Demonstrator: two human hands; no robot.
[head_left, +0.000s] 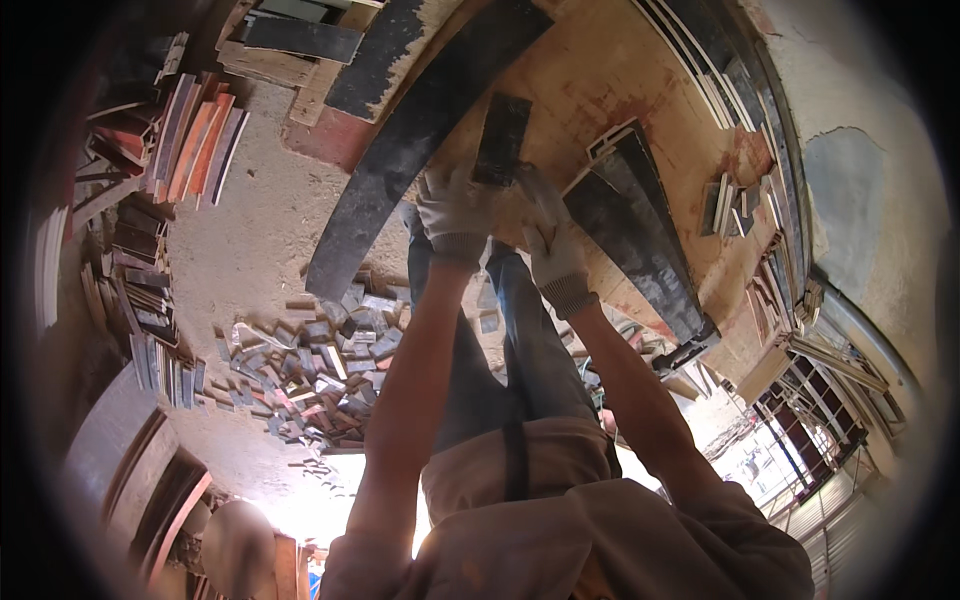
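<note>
A small dark rectangular board (503,138) extends beyond my two gloved hands, above a brown sheet-like work surface. Beside its near left corner is my left hand (455,212), in a pale knit glove, its fingers loosely bent and slightly apart. My right hand (550,235), gloved the same way, reaches to the near right corner, and its fingers appear to grip the board there; its thumb side is partly in shadow. Just left of them a long, dark, wide plank (410,150) lies diagonally. To the right rest overlapping dark tapered boards (635,230).
Many small wood offcuts (320,365) are heaped on the floor at left of my legs. Stacked strips (195,140) stand at far left. Long strips (690,60) line the far right edge, with a small stack of blocks (730,207) nearby. A pipe (870,330) runs along the right wall.
</note>
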